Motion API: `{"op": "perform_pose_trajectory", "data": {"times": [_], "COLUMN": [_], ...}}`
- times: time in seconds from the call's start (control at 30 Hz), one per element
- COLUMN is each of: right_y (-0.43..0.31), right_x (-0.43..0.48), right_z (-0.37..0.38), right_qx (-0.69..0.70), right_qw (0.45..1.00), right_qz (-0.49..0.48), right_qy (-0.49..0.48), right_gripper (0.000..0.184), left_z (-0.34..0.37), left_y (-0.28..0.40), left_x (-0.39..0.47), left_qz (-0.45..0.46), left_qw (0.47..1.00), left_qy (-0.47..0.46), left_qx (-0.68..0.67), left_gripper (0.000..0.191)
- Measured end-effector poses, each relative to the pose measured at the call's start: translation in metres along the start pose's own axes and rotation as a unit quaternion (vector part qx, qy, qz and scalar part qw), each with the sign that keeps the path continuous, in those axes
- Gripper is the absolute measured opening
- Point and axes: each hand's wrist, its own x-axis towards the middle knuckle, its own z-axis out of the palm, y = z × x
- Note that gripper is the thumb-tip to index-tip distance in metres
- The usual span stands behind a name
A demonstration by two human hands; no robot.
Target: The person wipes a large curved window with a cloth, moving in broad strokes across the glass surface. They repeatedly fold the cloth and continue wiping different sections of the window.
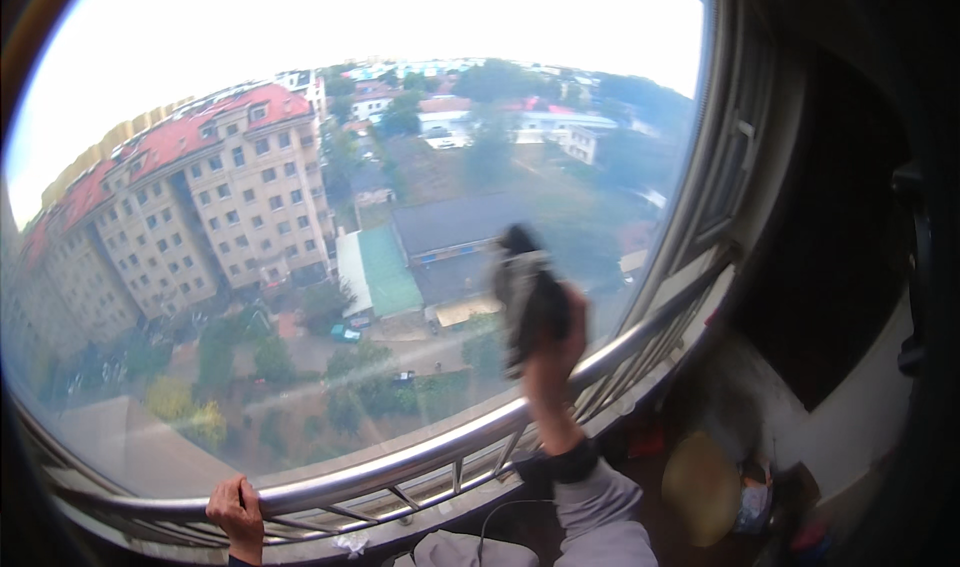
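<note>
My left hand (235,508) is wrapped around the shiny metal handrail (390,465) that runs along the bottom of a large window. In my right hand (559,357) is a dark grey cloth (529,297), blurred by motion. Hand and cloth are raised above the rail, in front of the window pane (442,357); whether the cloth touches the glass I cannot tell. Pale streaks cross the lower part of the pane.
Thin metal bars (457,475) support the rail above a sill (300,550). A crumpled white scrap (351,543) lies there. A window frame (720,139) rises at right. Below right are a round yellowish object (701,488) and a plastic bag (753,503). Outside stand red-roofed buildings (247,169).
</note>
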Motion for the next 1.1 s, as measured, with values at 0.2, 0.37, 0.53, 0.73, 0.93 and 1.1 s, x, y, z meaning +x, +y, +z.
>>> {"op": "perform_pose_trajectory", "data": {"times": [0.2,0.37,0.53,0.73,0.93,1.1], "right_y": [0.063,0.095,0.046,-0.031,-0.089,-0.104], "right_x": [0.091,0.094,0.034,-0.088,-0.206,-0.201], "right_z": [-0.094,-0.074,0.013,0.163,0.300,0.314], "right_qx": [-0.205,-0.250,-0.319,-0.228,-0.104,0.171], "right_qw": [0.966,0.950,0.935,0.942,0.882,0.868], "right_qz": [-0.006,0.008,-0.105,-0.212,-0.231,0.096], "right_qy": [0.159,0.184,0.110,-0.127,-0.398,-0.456], "right_gripper": [0.031,0.031,0.032,0.038,0.043,0.047], "left_z": [-0.002,-0.003,-0.005,-0.012,-0.015,-0.015], "left_y": [0.008,0.016,0.025,0.028,0.013,0.003], "left_x": [0.005,0.010,0.018,0.026,0.018,0.014], "left_qz": [0.000,0.000,-0.001,0.001,0.022,0.052], "left_qw": [1.000,0.999,0.999,1.000,0.997,0.994], "left_qy": [0.016,0.031,0.042,0.015,-0.017,-0.040], "left_qx": [0.014,0.021,0.021,-0.024,-0.075,-0.082], "left_gripper": [0.007,0.006,0.005,0.006,0.006,0.007]}}
